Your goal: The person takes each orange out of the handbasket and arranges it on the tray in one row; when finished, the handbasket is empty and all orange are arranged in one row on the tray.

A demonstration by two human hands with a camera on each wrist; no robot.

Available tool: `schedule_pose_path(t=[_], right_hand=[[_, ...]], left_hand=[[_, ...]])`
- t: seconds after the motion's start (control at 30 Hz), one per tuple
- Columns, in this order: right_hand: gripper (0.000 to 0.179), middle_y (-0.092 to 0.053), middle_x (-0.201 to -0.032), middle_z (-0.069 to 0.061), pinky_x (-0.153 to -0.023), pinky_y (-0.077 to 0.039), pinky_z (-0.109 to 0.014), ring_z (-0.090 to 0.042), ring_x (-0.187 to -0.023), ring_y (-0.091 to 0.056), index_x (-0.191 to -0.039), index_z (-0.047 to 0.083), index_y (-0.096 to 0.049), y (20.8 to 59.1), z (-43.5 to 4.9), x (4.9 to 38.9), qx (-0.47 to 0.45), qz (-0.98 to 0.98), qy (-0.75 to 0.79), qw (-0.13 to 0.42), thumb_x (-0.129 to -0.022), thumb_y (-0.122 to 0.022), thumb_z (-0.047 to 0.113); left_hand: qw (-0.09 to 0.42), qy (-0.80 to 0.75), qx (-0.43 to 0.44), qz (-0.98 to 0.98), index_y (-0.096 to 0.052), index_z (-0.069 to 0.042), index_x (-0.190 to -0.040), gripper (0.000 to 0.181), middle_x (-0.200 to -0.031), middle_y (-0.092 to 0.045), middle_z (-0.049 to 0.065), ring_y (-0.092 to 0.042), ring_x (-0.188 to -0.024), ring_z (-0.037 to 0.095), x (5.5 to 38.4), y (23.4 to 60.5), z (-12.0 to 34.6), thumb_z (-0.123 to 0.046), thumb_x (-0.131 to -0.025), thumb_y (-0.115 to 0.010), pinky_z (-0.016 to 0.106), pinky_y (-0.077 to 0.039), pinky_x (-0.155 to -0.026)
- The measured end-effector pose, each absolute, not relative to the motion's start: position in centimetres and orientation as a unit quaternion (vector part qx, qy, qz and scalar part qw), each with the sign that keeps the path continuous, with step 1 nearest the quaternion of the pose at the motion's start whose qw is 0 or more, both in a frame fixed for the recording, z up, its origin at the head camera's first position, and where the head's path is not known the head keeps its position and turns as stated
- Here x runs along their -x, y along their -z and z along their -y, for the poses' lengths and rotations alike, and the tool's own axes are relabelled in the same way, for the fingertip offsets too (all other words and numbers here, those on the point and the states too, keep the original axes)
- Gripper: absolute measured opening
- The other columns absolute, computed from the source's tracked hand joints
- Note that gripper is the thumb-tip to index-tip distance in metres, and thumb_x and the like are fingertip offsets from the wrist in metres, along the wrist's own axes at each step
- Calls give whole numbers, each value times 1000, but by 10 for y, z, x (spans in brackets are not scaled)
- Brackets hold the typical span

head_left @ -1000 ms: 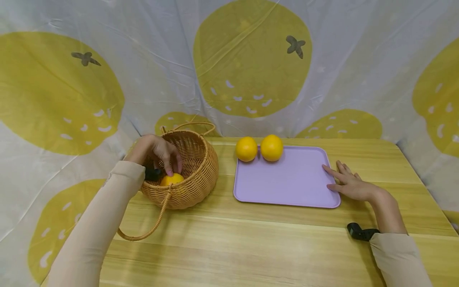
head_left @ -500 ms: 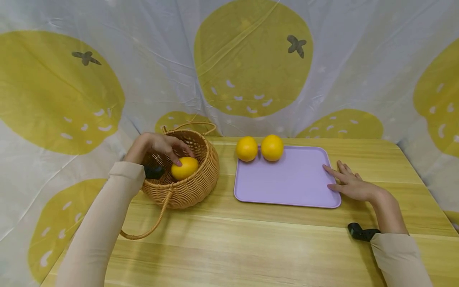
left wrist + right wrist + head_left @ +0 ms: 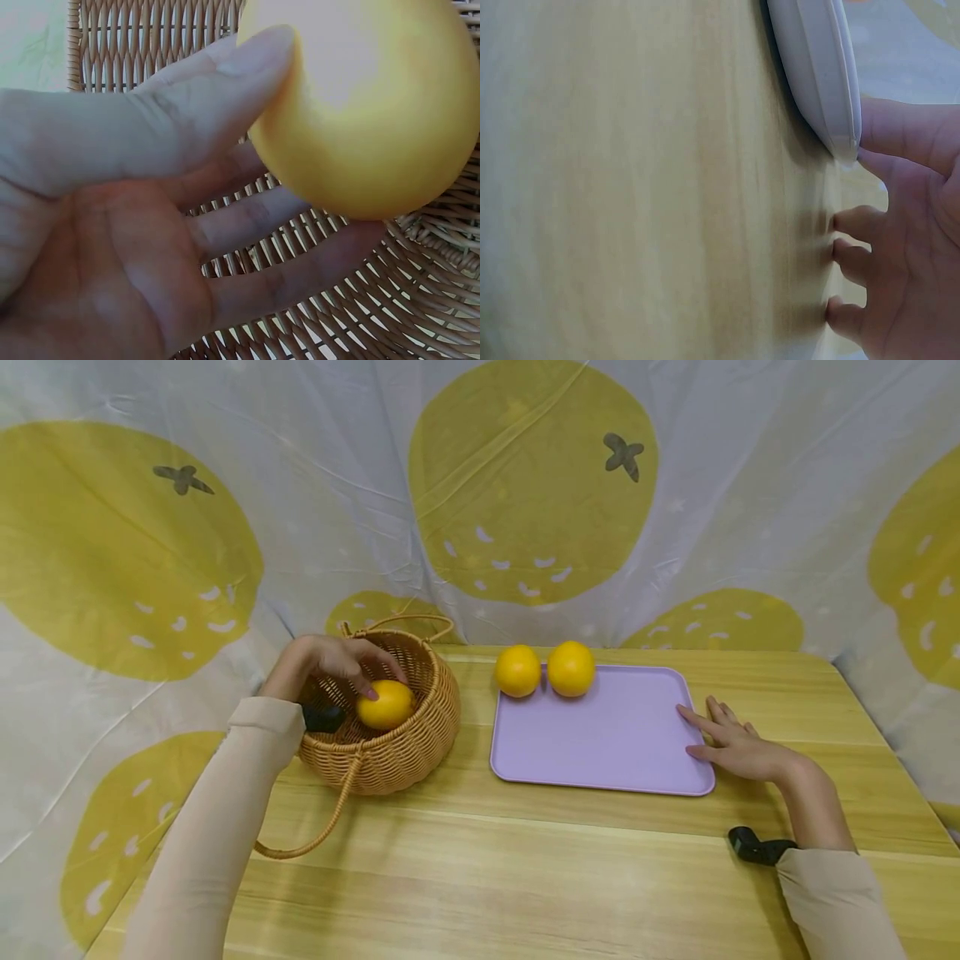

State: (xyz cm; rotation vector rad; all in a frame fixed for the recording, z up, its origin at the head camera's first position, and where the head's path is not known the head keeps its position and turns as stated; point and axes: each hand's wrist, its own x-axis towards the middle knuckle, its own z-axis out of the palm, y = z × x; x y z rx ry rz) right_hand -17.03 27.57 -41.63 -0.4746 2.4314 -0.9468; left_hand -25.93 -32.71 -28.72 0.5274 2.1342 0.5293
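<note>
In the head view my left hand (image 3: 330, 658) reaches over the wicker basket (image 3: 416, 752) and grips an orange (image 3: 387, 705) just inside its mouth. The left wrist view has the thumb pressed against that orange (image 3: 375, 112), with fingers behind and under it and woven wicker below. My right hand (image 3: 742, 753) lies spread at the right end of a purple tray (image 3: 600, 743). Its thumb and a finger touch the tray's rim, while the other fingers rest on the table, as the right wrist view shows.
Two more oranges, a left one (image 3: 517, 672) and a right one (image 3: 572, 668), sit side by side at the tray's far left corner. One basket handle (image 3: 330, 827) hangs toward the front. A patterned cloth (image 3: 720, 485) hangs behind the wooden table (image 3: 525, 877).
My left hand has lifted the orange from low in the basket up to its mouth and slightly right. The right hand and the tray have kept their places.
</note>
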Motion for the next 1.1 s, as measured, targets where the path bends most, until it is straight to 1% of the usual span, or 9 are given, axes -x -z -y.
schedule_pose_path(t=[0.03,0.1,0.3,0.37,0.5,0.6,0.77,0.9,1.1], right_hand=[[78,20,-162,-41,-112,17,-78,-60,-149,24,-164,1,-16,416,-276,170,174,-889,347,242,-106,-57,33],[78,20,-162,-41,-113,17,-78,-60,-149,24,-164,1,-16,416,-276,170,173,-889,348,242,-105,-57,33],[78,20,-162,-41,-113,17,-77,-60,-149,24,-164,1,-16,416,-275,169,172,-890,346,242,-105,-57,33],[78,19,-162,-41,-113,17,-77,-60,-149,24,-164,1,-16,416,-276,169,172,-891,344,242,-105,-57,33],[78,19,-162,-41,-113,17,-78,-60,-149,23,-164,1,-16,416,-276,169,171,-891,343,242,-105,-57,33],[78,20,-162,-41,-113,17,-77,-60,-149,24,-164,2,-16,417,-276,169,172,-890,347,242,-106,-56,34],[77,19,-163,-41,-113,18,-77,-59,-149,25,-165,4,-17,421,-278,169,173,-889,355,233,-105,-57,35],[77,19,-162,-41,-112,18,-77,-59,-149,25,-164,3,-17,421,-277,169,174,-888,355,233,-105,-57,34],[78,21,-162,-42,-112,18,-78,-60,-148,25,-164,1,-15,416,-275,169,175,-888,351,243,-106,-56,33]], left_hand=[[419,-209,-215,-857,-57,-7,-144,51,-154,-48,17,-39,-144,37,259,287,327,-13,-96,-73,56,-36,-117],[419,-213,-210,-857,-58,-8,-144,52,-155,-47,16,-37,-145,37,259,286,327,-14,-95,-74,58,-34,-118],[448,-227,-207,-839,-54,-8,-148,57,-161,-42,13,-30,-152,38,262,289,326,-14,-95,-74,58,-31,-121],[450,-225,-215,-837,-53,-8,-149,58,-162,-40,14,-28,-153,38,262,290,326,-14,-95,-73,58,-29,-122],[426,-212,-213,-854,-54,-5,-147,54,-159,-43,18,-30,-151,40,261,288,326,-12,-96,-71,58,-30,-120],[414,-209,-186,-866,-55,-5,-145,52,-158,-42,21,-32,-149,40,259,286,326,-11,-96,-71,55,-34,-117],[423,-213,-160,-866,-53,-8,-146,55,-161,-36,21,-27,-150,41,258,286,326,-13,-95,-72,55,-33,-118],[427,-209,-165,-864,-53,-9,-147,57,-160,-37,20,-28,-148,40,258,286,326,-14,-94,-74,57,-31,-119],[439,-212,-160,-859,-52,-10,-147,57,-159,-37,19,-28,-148,37,258,289,327,-16,-95,-74,54,-30,-119]])
